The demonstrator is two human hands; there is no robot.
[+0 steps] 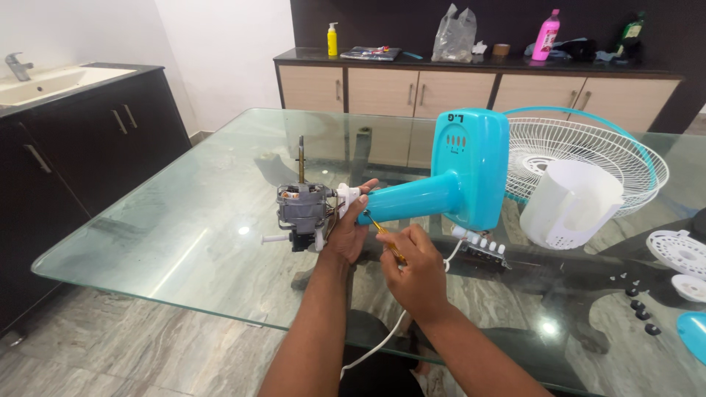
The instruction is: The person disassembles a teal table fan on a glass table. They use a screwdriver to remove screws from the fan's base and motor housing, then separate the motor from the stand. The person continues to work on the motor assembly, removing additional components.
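Observation:
A turquoise fan body (460,180) lies on the glass table (176,242), its neck pointing left toward a grey bare motor (301,207) with an upright shaft. My left hand (347,228) grips the white joint between the neck and the motor. My right hand (413,268) holds a yellow-handled screwdriver (387,241), whose tip points up at the underside of the neck near the joint. A white switch block with several buttons (482,248) hangs from the body, and a white power cord (382,342) runs down off the table edge.
A white wire fan grille with a turquoise rim (588,151) lies behind a white motor cover (570,206). Small black knobs (641,309) and white round parts (680,254) sit at the right. A sideboard with bottles (548,35) stands behind, and a sink counter (44,81) at the left.

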